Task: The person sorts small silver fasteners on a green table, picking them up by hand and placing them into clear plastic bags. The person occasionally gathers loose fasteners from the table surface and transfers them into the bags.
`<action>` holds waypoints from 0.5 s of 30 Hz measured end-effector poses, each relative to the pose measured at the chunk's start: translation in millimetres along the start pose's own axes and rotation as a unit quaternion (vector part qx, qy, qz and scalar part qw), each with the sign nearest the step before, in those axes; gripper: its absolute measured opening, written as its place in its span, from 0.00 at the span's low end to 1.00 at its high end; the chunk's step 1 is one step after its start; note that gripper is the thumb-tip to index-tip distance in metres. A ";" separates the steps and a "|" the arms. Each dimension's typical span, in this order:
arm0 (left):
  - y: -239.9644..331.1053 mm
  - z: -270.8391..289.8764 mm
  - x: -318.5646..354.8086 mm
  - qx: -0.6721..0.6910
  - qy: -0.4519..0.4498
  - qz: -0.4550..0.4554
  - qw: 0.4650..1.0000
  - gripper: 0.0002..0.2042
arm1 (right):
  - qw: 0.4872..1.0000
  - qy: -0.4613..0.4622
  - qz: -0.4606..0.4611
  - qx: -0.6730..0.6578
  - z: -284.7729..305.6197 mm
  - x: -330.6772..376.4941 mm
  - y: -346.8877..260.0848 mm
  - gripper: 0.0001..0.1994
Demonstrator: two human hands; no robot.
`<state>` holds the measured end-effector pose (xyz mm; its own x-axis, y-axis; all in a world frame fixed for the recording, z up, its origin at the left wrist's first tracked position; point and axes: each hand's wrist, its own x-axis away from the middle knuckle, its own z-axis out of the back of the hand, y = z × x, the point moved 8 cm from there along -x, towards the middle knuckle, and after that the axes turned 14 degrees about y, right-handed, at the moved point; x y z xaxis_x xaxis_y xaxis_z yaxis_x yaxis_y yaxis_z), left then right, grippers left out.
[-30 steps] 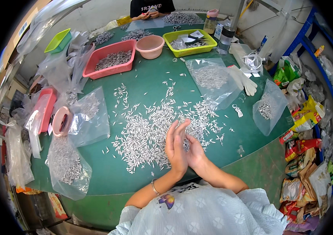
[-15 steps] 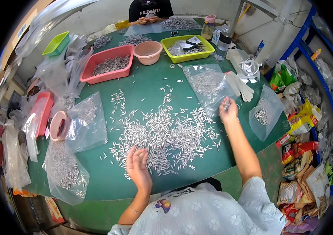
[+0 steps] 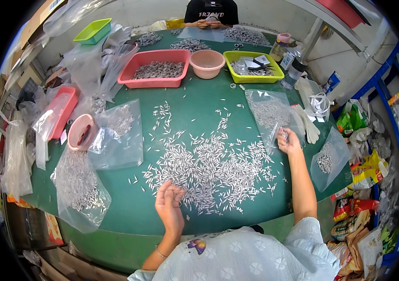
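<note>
A broad pile of small, pointed silvery metal pieces (image 3: 213, 164) is spread over the middle of the green table. At its near left edge rests my left hand (image 3: 170, 206), fingers loosely bent and apart, with no piece visible in them. On the right, my right hand (image 3: 291, 143) has its fingers closed around a few small metal parts (image 3: 285, 136); their exact kind is too small to tell. That hand is at the lower corner of a clear plastic bag (image 3: 269, 112) of small metal rings or links, and whether it touches the bag is unclear.
Behind the pile stand a pink tray (image 3: 123, 77) of metal parts, a pink bowl (image 3: 207, 71) and a yellow-green tray (image 3: 255, 79) with pliers. Bags of parts (image 3: 127, 145) lie left; a white glove (image 3: 310, 129) and another bag (image 3: 326, 180) lie right. A person (image 3: 211, 16) works opposite.
The view has turned, so the table's contents sit further right and the left side shows lower. My right hand keeps its grip beside the bag; my left hand stays by the pile.
</note>
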<state>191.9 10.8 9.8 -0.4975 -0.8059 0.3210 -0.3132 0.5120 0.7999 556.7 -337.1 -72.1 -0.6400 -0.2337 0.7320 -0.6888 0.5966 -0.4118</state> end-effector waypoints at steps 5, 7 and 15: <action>7.1 6.9 -8.8 -0.004 0.013 -0.011 1.000 0.11 | 0.949 0.128 0.233 0.168 14.6 7.1 -43.3 0.08; 4.9 6.6 -11.6 0.001 0.005 -0.006 1.000 0.10 | 0.951 0.101 0.280 0.085 -8.3 5.5 -65.4 0.06; -15.1 11.3 -11.4 -0.004 0.012 0.017 1.000 0.09 | 0.939 0.054 0.283 0.187 -29.8 10.4 -38.8 0.04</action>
<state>193.2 15.6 -11.7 -0.4879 -0.7951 0.3602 -0.2898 0.5368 0.7924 587.0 -339.8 -32.4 -0.9152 0.1316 0.3809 -0.3329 0.2859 -0.8986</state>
